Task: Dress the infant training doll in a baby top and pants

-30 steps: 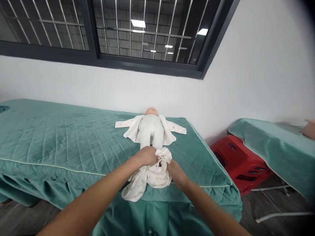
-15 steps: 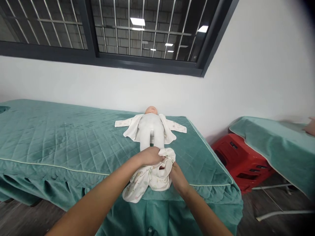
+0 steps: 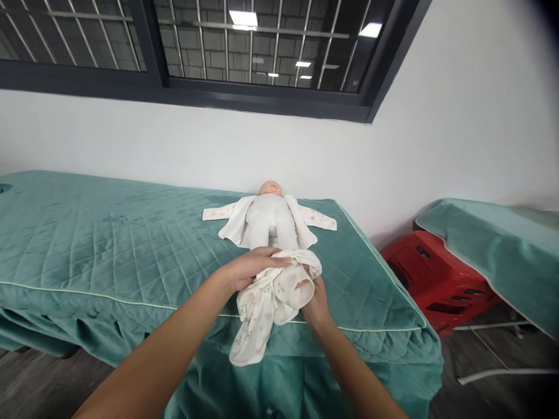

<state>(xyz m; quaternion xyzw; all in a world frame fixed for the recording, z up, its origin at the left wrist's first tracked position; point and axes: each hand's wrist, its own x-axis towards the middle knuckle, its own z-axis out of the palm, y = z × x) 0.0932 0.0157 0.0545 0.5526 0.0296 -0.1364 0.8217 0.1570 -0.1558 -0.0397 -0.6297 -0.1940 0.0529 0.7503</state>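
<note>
A baby doll [image 3: 271, 216] lies on its back on the green bed, head toward the wall, in an open white patterned jacket [image 3: 239, 222] with its sleeves spread. Over its lower legs, near the bed's front edge, I hold a pair of white printed baby trousers [image 3: 255, 317], bunched up, with one leg hanging down. My left hand [image 3: 251, 266] grips the gathered cloth from the left, thumb lying on top. From the right, my right hand [image 3: 315, 299] holds the cuffed opening, its fingers partly inside the cloth. The doll's feet are hidden behind the trousers and hands.
The quilted green bedcover [image 3: 109, 233] spreads to the left. At the right stands a red plastic stool [image 3: 437, 279], beside another bed with a green cover [image 3: 502, 244]. A white wall [image 3: 174, 145] and a dark-framed barred window [image 3: 262, 99] rise behind.
The trousers have been lifted and turned, so the cuffed opening shows wider and one leg hangs lower. My left hand has shifted left and its fingers have straightened over the cloth.
</note>
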